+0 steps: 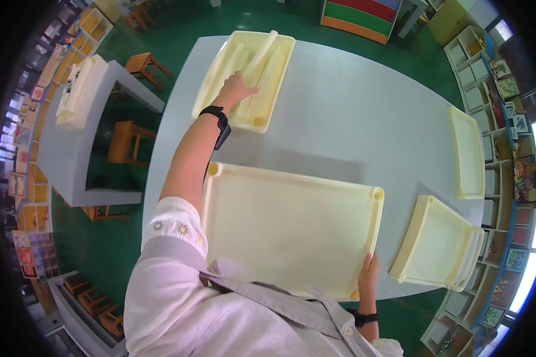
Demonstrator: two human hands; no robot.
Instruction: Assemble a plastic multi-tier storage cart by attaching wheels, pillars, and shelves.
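Observation:
A large cream plastic panel (292,229) with raised edges and round corner sockets lies in front of me, close to my body. Its right edge near the front corner is gripped by my right hand (369,272). My left arm stretches forward across the table to a cream tray (283,77) at the far left. Several long cream tubes (267,80) lie lengthwise in that tray, one of them slanting over its far rim. Over the tubes, my left hand (237,91) has its thumb and fingers apart; whether its fingertips touch a tube is hard to tell.
A grey table (333,119) carries all this. On its right stand a cream tray-like piece (438,244) and another cream panel (467,153). A second grey table (77,149) at left holds a cream item, with wooden stools (128,143) beside it. Shelves line both sides.

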